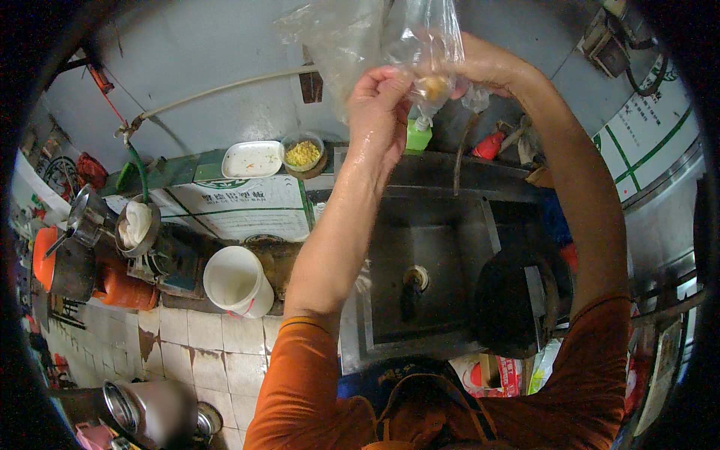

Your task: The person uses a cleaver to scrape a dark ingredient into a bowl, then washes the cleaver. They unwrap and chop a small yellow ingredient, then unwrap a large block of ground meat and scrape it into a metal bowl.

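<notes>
Both of my arms are raised over the sink, towards the wall. The curled fingers of my left hand (382, 98) pinch the edge of a clear plastic bag (450, 28). My right hand (444, 59) is at the same bag, partly hidden by its shiny film. A blurred yellowish thing (435, 88) shows through the plastic; I cannot tell what it is. Another cloudy plastic bag (349, 48) hangs against the wall just left of my hands. Below them, a green pump bottle (417, 136) stands on the ledge behind the sink.
A metal sink (433, 242) lies under my arms, with a dark round pan (509, 304) at its right. On the ledge are a white tray (252, 160) and a bowl of chopped yellow food (302, 154). A white bucket (236, 278) stands left, near an orange gas cylinder (126, 289).
</notes>
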`<action>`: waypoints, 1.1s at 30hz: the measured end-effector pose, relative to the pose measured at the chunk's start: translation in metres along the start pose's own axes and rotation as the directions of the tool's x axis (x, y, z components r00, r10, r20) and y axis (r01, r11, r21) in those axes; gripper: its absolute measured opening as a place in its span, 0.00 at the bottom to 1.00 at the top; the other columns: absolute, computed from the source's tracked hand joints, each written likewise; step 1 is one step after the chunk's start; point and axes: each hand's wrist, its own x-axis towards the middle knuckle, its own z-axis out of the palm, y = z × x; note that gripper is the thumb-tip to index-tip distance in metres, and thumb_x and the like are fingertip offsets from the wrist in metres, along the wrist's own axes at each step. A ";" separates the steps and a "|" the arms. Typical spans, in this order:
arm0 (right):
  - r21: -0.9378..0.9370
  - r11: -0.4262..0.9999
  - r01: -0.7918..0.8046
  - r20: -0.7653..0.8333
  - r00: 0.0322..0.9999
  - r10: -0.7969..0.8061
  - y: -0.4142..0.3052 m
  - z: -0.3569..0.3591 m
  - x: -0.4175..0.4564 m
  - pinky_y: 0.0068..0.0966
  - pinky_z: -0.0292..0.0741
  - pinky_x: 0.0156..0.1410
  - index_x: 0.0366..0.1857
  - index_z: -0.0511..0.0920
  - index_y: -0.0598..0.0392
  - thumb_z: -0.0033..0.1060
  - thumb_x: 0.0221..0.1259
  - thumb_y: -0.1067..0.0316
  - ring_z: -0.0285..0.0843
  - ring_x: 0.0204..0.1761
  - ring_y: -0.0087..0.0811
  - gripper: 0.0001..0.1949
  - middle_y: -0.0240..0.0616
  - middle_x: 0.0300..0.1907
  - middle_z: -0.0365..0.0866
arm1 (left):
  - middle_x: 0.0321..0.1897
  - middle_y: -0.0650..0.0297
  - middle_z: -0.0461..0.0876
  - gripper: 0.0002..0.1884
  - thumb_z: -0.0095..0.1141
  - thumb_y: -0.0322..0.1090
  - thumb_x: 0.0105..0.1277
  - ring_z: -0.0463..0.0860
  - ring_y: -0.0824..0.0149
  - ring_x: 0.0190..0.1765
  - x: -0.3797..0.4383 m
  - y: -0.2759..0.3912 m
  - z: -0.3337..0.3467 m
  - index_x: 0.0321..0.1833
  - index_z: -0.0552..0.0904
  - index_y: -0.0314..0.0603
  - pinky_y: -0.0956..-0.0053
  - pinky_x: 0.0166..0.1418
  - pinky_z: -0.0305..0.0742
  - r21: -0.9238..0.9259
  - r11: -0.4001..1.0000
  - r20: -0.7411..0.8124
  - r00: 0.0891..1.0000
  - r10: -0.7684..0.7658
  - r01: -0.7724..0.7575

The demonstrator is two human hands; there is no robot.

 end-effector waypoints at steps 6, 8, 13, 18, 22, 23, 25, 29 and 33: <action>0.411 0.907 0.090 -0.093 0.994 -0.057 0.028 0.012 -0.003 0.30 0.84 0.51 0.70 0.67 0.51 0.67 0.64 0.50 0.78 0.59 0.29 0.33 0.35 0.59 0.76 | 0.37 0.63 0.81 0.07 0.58 0.22 0.68 0.81 0.70 0.38 -0.010 -0.005 -0.005 0.43 0.75 0.41 0.77 0.41 0.80 -0.118 0.993 -0.066 0.998 -0.017 0.009; 0.469 0.882 0.043 -0.060 0.998 -0.016 0.055 0.004 0.007 0.32 0.83 0.56 0.69 0.66 0.54 0.66 0.65 0.55 0.76 0.61 0.31 0.31 0.38 0.60 0.75 | 0.37 0.62 0.81 0.07 0.57 0.21 0.68 0.81 0.70 0.37 -0.014 -0.010 -0.001 0.43 0.74 0.40 0.78 0.39 0.80 -0.072 0.997 -0.048 0.999 0.009 -0.013; 0.650 0.715 0.256 -0.225 0.964 -0.140 0.048 0.004 -0.004 0.33 0.75 0.68 0.69 0.64 0.59 0.60 0.68 0.67 0.74 0.63 0.33 0.27 0.43 0.61 0.75 | 0.40 0.61 0.81 0.07 0.58 0.24 0.69 0.82 0.66 0.40 -0.009 -0.012 -0.014 0.42 0.74 0.41 0.72 0.45 0.82 -0.016 0.999 -0.221 0.974 0.045 -0.050; 0.666 0.682 0.304 -0.322 0.941 -0.105 0.044 0.006 -0.031 0.34 0.69 0.73 0.71 0.62 0.59 0.56 0.70 0.70 0.74 0.64 0.36 0.27 0.46 0.63 0.73 | 0.38 0.60 0.80 0.07 0.57 0.22 0.69 0.82 0.64 0.41 -0.005 -0.015 -0.019 0.42 0.73 0.40 0.71 0.46 0.82 -0.037 0.997 -0.254 0.965 0.061 -0.072; 0.575 0.734 0.361 -0.409 0.904 -0.124 0.048 0.000 -0.057 0.37 0.70 0.72 0.72 0.61 0.59 0.53 0.72 0.70 0.73 0.65 0.39 0.26 0.51 0.67 0.70 | 0.37 0.62 0.79 0.07 0.57 0.21 0.68 0.80 0.67 0.38 0.003 -0.011 -0.036 0.42 0.73 0.40 0.73 0.44 0.80 -0.017 0.990 -0.282 0.951 0.128 -0.138; 0.586 0.703 0.404 -0.433 0.889 -0.150 0.052 -0.003 -0.063 0.38 0.70 0.72 0.72 0.61 0.60 0.53 0.72 0.70 0.72 0.65 0.41 0.26 0.52 0.67 0.70 | 0.37 0.63 0.78 0.08 0.57 0.21 0.68 0.79 0.68 0.37 0.004 -0.008 -0.041 0.42 0.72 0.40 0.74 0.43 0.79 -0.007 0.988 -0.281 0.949 0.146 -0.154; 0.628 0.595 0.501 -0.519 0.840 -0.160 0.055 -0.007 -0.074 0.41 0.70 0.73 0.71 0.61 0.61 0.51 0.74 0.68 0.72 0.67 0.43 0.25 0.54 0.68 0.68 | 0.36 0.63 0.78 0.08 0.57 0.20 0.68 0.79 0.68 0.37 0.011 -0.004 -0.052 0.41 0.72 0.41 0.73 0.42 0.79 0.047 0.986 -0.250 0.954 0.164 -0.157; 0.773 0.095 0.627 -0.629 0.777 -0.007 0.066 -0.012 -0.096 0.42 0.71 0.74 0.68 0.62 0.67 0.46 0.78 0.59 0.69 0.69 0.49 0.25 0.57 0.69 0.66 | 0.38 0.62 0.79 0.07 0.58 0.22 0.68 0.81 0.66 0.39 0.019 -0.008 -0.066 0.42 0.73 0.42 0.71 0.45 0.81 0.064 0.987 -0.267 0.951 0.156 -0.144; 0.417 0.764 0.493 -0.761 0.648 -0.003 0.114 -0.004 -0.116 0.38 0.73 0.73 0.66 0.63 0.69 0.43 0.78 0.53 0.68 0.70 0.50 0.27 0.59 0.68 0.65 | 0.42 0.64 0.80 0.07 0.60 0.32 0.70 0.80 0.65 0.48 -0.011 -0.010 -0.066 0.46 0.76 0.44 0.64 0.58 0.76 0.123 0.992 -0.248 0.966 0.068 -0.039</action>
